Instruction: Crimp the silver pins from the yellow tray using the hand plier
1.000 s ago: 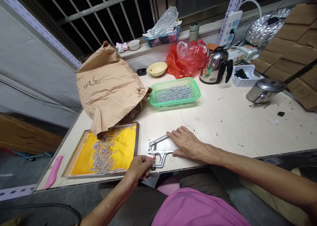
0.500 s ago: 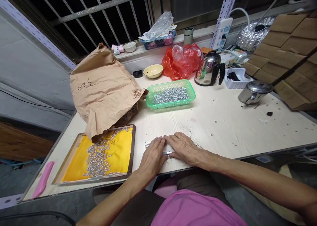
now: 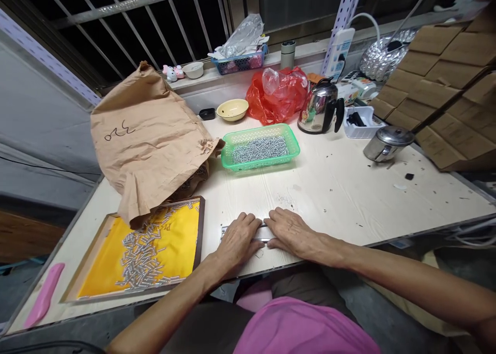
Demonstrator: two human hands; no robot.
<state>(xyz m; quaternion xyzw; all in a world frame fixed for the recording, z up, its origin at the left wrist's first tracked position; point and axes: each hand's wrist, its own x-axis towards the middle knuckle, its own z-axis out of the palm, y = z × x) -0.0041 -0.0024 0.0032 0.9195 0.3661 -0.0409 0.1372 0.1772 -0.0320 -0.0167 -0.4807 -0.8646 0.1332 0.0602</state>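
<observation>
A flat, silvery metal strip (image 3: pixel 263 233) lies on the table near its front edge, its left end showing past my fingers. My left hand (image 3: pixel 239 239) is closed over the left part, with the thumb along the near side. My right hand (image 3: pixel 290 233) grips the right part in the same way and covers that end. A short stretch of bare metal shows between the two hands. To the left, a shallow tray (image 3: pixel 201 230) with a yellow bottom holds many small metal pins (image 3: pixel 141 258). Beyond my hands, a green plastic basket (image 3: pixel 228 164) holds more such pins.
A big brown paper bag (image 3: pixel 149 137) leans over the tray's back edge. A pink-handled object (image 3: pixel 44 295) lies at the table's left edge. Farther back are a cream bowl (image 3: pixel 232 110), a red plastic bag (image 3: pixel 277 98), a kettle (image 3: pixel 318 108) and a lidded metal pot (image 3: pixel 387 143).
My hands have moved slightly apart, so more of the metal strip shows between them. The whole view has shifted a little; the tray and basket stay in place on the table.
</observation>
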